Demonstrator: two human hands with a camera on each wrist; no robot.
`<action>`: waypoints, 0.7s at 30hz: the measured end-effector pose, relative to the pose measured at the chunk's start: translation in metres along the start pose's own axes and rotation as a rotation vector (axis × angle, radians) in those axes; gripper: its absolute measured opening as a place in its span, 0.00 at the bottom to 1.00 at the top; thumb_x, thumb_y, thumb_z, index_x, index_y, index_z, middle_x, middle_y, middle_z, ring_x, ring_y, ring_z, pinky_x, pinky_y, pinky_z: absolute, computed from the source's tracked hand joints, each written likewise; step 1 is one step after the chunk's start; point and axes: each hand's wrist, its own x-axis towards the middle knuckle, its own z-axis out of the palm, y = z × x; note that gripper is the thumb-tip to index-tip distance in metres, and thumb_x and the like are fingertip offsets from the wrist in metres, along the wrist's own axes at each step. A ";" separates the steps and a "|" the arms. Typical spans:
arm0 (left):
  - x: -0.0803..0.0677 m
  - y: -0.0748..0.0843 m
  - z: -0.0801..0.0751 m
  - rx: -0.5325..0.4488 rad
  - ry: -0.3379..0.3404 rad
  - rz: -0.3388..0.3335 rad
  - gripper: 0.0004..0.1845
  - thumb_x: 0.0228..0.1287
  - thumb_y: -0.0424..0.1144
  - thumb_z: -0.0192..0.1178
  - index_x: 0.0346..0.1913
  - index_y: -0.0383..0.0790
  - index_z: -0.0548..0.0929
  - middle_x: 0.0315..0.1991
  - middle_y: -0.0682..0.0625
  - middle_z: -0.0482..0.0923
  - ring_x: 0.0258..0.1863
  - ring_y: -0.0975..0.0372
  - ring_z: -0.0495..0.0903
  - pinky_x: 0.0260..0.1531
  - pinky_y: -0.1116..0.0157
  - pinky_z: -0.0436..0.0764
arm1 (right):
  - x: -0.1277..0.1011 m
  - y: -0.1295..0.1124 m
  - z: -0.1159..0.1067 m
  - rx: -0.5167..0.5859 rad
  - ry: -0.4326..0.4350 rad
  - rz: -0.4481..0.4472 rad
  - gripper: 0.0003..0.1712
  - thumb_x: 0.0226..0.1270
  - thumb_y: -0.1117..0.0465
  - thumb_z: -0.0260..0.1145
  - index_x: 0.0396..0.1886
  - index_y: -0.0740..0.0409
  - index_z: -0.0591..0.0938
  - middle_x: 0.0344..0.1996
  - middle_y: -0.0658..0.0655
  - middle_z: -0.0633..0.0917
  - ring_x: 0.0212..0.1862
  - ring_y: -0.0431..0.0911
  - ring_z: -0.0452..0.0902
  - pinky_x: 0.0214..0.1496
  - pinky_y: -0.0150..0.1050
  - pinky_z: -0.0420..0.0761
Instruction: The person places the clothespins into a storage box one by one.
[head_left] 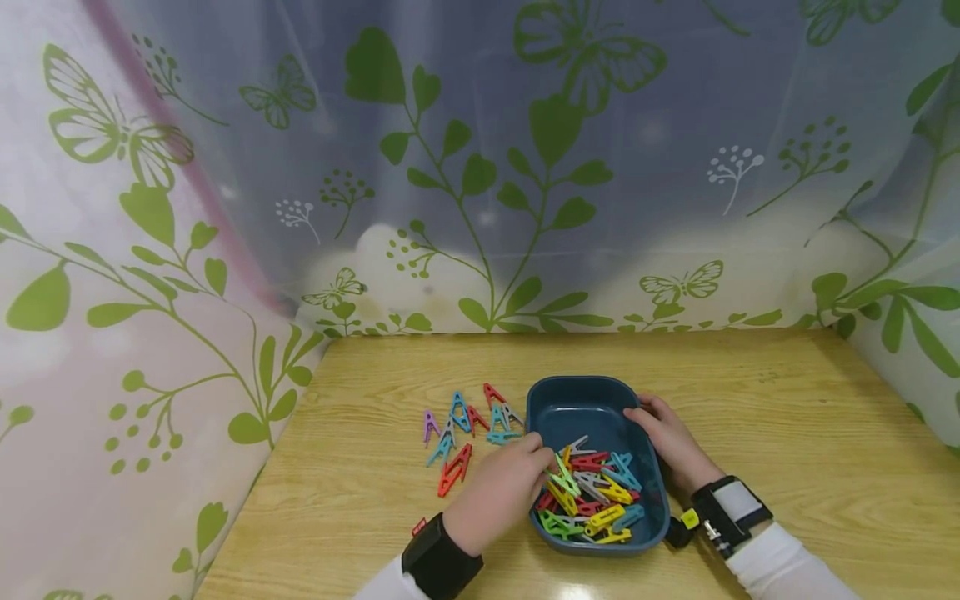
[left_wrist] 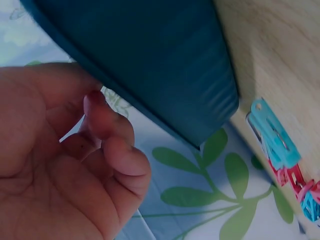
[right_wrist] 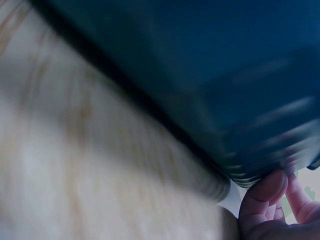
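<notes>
a person is working at a wooden surface (head_left: 750,400) screened by a curtain printed with green leaves and butterflies (head_left: 480,167). farthest left, a loose cluster of pegs (head_left: 465,429) in purple, blue, red and teal is lying on the bare wood, just beside the left wall of a dark blue tray (head_left: 570,400). the left hand (head_left: 498,492), a black band at its wrist, is reaching over the tray's left rim, fingertips meeting the heap of coloured pegs (head_left: 588,496) that is filling the near half of the tray; the far half is showing bare blue floor. the left wrist view is showing the fingers (left_wrist: 107,120) curling in toward the thumb with nothing plainly between them there, while the head view is placing the fingertips right at a green peg (head_left: 562,479); whether they are pinching it cannot be told. that same close view is catching the tray's outer wall (left_wrist: 165,65) just above the hand and a teal peg (left_wrist: 272,137) lying beside it on the wood. on the right, the right hand (head_left: 667,442), wearing a strapped wrist device, is gripping the tray's right rim, fingers curling over the edge; the blurred right wrist view is showing a fingertip (right_wrist: 265,192) pressing against the tray's corner (right_wrist: 250,125).
</notes>
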 end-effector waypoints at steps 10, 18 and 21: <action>0.001 0.006 0.006 0.026 -0.023 0.036 0.04 0.67 0.35 0.69 0.40 0.49 0.88 0.34 0.58 0.78 0.32 0.69 0.79 0.35 0.76 0.76 | 0.000 0.000 0.001 0.001 -0.003 0.004 0.40 0.81 0.43 0.54 0.77 0.66 0.56 0.69 0.69 0.67 0.63 0.58 0.71 0.58 0.42 0.75; 0.002 0.009 0.003 0.027 -0.048 0.040 0.06 0.68 0.34 0.68 0.42 0.51 0.89 0.34 0.57 0.77 0.31 0.69 0.78 0.33 0.76 0.75 | -0.002 -0.002 0.001 0.002 0.001 0.003 0.40 0.81 0.43 0.54 0.76 0.66 0.57 0.68 0.69 0.67 0.62 0.58 0.72 0.53 0.37 0.76; 0.002 0.009 0.003 0.029 -0.048 0.055 0.06 0.68 0.35 0.68 0.42 0.52 0.89 0.34 0.58 0.76 0.29 0.70 0.75 0.32 0.76 0.73 | -0.002 -0.003 0.000 0.001 0.003 0.003 0.39 0.81 0.43 0.54 0.76 0.66 0.57 0.68 0.69 0.67 0.62 0.58 0.72 0.53 0.37 0.76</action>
